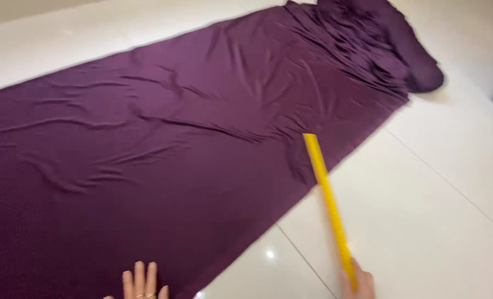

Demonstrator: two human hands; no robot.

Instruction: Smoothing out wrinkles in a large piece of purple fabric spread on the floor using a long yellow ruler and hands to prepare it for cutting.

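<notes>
Yellow ruler (328, 205) in right fingers (359, 281), blurred

No packages, labels, signs or screens show anywhere in this view.
</notes>
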